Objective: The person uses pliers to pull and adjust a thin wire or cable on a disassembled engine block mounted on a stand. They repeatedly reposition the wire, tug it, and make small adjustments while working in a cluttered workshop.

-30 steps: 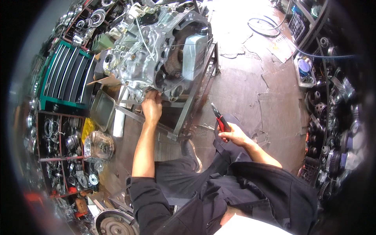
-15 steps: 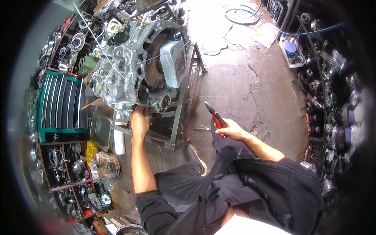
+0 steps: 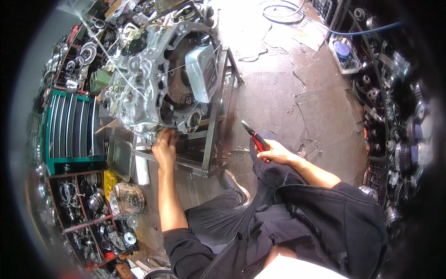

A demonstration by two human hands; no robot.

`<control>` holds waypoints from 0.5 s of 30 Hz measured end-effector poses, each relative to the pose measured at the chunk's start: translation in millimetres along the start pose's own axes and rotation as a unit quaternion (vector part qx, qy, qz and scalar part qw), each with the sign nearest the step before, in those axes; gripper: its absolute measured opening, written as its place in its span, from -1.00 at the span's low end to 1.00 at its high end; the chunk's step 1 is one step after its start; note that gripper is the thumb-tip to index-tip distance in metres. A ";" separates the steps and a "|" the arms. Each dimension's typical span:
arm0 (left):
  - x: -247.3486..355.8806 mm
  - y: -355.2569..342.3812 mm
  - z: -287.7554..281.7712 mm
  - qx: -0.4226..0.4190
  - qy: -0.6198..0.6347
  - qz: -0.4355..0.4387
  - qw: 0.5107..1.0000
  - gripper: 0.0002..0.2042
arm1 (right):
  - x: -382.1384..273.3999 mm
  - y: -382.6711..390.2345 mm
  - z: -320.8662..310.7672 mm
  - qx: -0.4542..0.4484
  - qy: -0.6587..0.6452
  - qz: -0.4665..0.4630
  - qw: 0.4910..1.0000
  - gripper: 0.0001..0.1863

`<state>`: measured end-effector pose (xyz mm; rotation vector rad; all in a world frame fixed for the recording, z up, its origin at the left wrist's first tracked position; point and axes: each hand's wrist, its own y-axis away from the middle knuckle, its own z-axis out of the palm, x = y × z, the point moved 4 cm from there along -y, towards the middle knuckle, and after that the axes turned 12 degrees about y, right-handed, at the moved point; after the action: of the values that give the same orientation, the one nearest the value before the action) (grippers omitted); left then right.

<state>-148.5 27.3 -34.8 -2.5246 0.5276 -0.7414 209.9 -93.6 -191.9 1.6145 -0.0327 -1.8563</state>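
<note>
My left hand (image 3: 164,146) reaches to the lower edge of a large cast metal gearbox housing (image 3: 139,83), its fingers curled on something I cannot make out. The housing rests on a metal frame stand (image 3: 209,153), with a translucent grey plastic jug (image 3: 200,74) inside its round opening and thin rods or lines across it. My right hand (image 3: 274,151) holds red-and-black pliers (image 3: 255,137) over my right leg, jaws pointing up and away from me, apart from the housing.
Green tool chest (image 3: 74,128), metal tray (image 3: 120,158) and red parts racks (image 3: 83,204) stand at left. Shelves of gears (image 3: 395,162) line the right, with a plastic bin (image 3: 341,53) of small items. A coiled hose (image 3: 283,14) lies at the top on the floor, which has torn sheeting.
The view has shifted, so the housing sits further left in the picture. My left hand has moved slightly at the housing's lower edge; my right hand still holds the pliers.
</note>
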 end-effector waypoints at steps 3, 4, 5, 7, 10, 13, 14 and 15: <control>8.3 -4.7 2.8 -0.011 -0.023 -0.066 0.997 -0.89 | -0.9 -1.4 4.5 -0.009 0.009 -0.006 1.000 -0.67; 13.2 -7.7 4.3 -0.015 -0.037 -0.055 0.998 -0.89 | -1.2 -2.3 5.5 -0.011 0.001 -0.001 1.000 -0.67; 7.8 -7.7 8.6 -0.055 0.029 -0.171 0.983 -0.88 | -2.5 -2.6 6.4 -0.009 0.006 -0.008 1.000 -0.67; 7.7 -12.1 10.0 -0.059 0.095 -0.213 0.971 -0.89 | -2.7 -2.7 8.4 -0.012 0.005 0.003 1.000 -0.67; 2.8 -14.6 8.5 -0.080 0.125 -0.237 0.960 -0.89 | -4.1 -1.7 10.1 -0.011 0.021 -0.010 1.000 -0.66; -2.9 -11.6 8.2 -0.058 0.126 -0.208 0.968 -0.90 | -2.7 0.0 9.9 -0.013 0.019 -0.003 1.000 -0.67; -6.5 -9.2 10.5 -0.052 0.142 -0.215 0.965 -0.90 | -2.8 0.6 9.4 -0.012 0.018 -0.010 1.000 -0.68; -3.1 -9.5 9.3 -0.024 0.081 -0.117 0.989 -0.90 | -1.8 1.2 8.6 -0.013 0.013 -0.005 1.000 -0.70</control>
<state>-143.4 39.4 -38.1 -2.6143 0.3066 -1.0389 202.9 -97.1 -187.8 1.6245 0.0109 -1.8360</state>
